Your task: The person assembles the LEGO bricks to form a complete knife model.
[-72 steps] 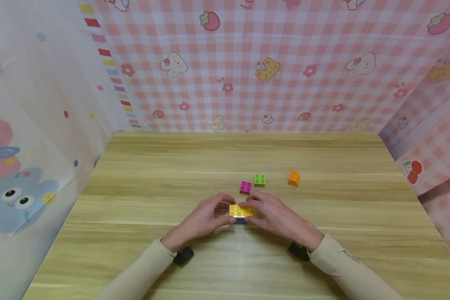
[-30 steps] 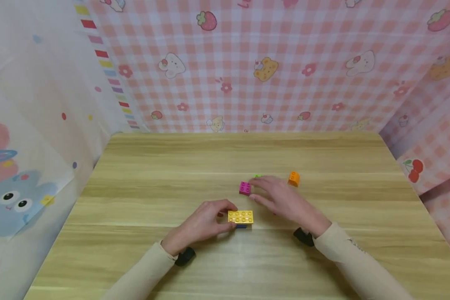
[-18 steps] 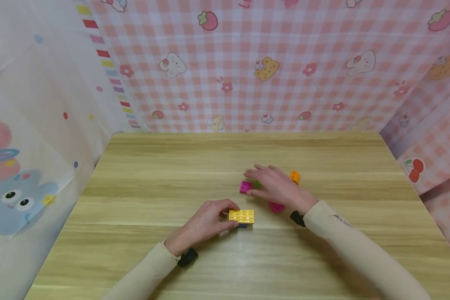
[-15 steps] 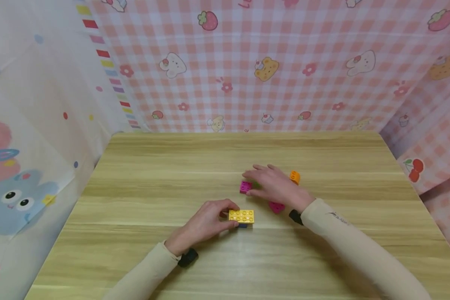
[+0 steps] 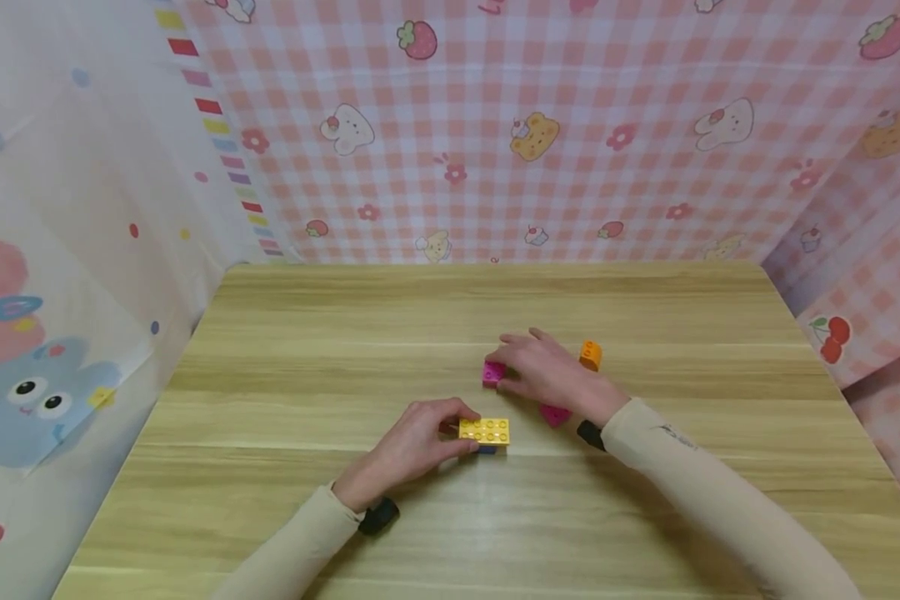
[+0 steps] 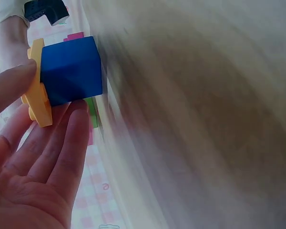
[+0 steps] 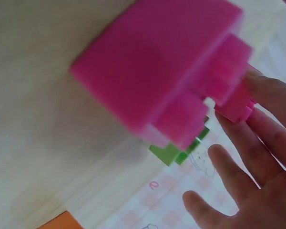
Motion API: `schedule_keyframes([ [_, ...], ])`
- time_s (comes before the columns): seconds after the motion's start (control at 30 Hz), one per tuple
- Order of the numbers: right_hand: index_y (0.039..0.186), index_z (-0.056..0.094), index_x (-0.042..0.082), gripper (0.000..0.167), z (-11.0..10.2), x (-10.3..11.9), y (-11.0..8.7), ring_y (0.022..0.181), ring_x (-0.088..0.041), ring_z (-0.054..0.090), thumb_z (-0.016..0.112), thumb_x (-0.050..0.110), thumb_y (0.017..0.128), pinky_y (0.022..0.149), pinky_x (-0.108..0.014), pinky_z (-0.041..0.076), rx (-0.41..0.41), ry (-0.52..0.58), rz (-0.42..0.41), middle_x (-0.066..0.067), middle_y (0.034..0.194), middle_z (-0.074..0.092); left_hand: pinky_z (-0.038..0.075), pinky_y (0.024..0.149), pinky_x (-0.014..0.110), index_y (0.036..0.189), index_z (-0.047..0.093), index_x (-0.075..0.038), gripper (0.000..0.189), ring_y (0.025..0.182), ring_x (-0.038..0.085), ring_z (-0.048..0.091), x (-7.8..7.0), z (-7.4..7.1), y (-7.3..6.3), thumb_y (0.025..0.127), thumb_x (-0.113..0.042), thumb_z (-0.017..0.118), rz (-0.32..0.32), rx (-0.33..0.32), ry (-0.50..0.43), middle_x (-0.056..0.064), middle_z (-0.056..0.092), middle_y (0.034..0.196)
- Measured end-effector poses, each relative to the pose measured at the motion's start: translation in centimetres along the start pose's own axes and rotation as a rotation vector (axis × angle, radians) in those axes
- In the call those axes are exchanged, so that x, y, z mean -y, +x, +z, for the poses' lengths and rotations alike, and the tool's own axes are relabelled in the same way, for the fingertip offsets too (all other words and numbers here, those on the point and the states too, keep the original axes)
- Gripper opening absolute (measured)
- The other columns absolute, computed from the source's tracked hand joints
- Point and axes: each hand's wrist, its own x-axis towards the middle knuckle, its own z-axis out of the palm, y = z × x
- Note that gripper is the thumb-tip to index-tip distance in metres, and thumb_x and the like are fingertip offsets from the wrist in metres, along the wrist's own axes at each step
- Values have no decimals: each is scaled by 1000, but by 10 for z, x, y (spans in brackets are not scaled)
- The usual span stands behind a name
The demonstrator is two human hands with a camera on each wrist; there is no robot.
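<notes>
A flat yellow eight-stud building brick [image 5: 487, 430] sits on top of a blue brick [image 6: 70, 72]. My left hand [image 5: 414, 440] grips this stack at its left end; in the left wrist view the thumb lies against the yellow piece and the fingertips meet the blue one. Farther back, a small magenta four-stud brick [image 5: 492, 377] is pinched between the thumb and fingers of my right hand [image 5: 555, 377]. A second pink brick [image 5: 554, 415] lies below the right palm and looms large in the right wrist view. The green brick [image 7: 168, 151] is hidden from the head view by the right hand.
An orange brick with a curved side [image 5: 590, 355] lies just beyond the right hand. The wooden table [image 5: 345, 317] runs back to a pink checked cloth backdrop [image 5: 420, 167]. A white printed cloth [image 5: 67, 208] hangs at the left.
My right hand let go of the yellow-and-blue stack, moved back over the green brick, and its fingers have now closed on the magenta brick. The left hand still holds the stack.
</notes>
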Motion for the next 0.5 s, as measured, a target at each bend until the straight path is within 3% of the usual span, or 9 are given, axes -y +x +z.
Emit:
schedule_keyframes([
  [0.27, 138, 66, 10, 44, -6, 4, -18, 135, -38, 55, 74, 28, 98, 113, -56, 43, -76, 138, 65, -20, 145, 59, 59, 88, 29, 114, 74, -8, 24, 98, 15, 72, 1, 2, 0, 92, -12, 81, 8, -20, -17, 5, 76, 111],
  [0.5, 138, 66, 11, 43, -10, 12, -34, 133, -36, 57, 75, 25, 98, 110, -56, 46, -149, 186, 74, -16, 143, 62, 59, 86, 28, 115, 74, -8, 25, 95, 12, 71, 1, 2, -2, 91, -13, 81, -1, -32, -48, 3, 76, 109],
])
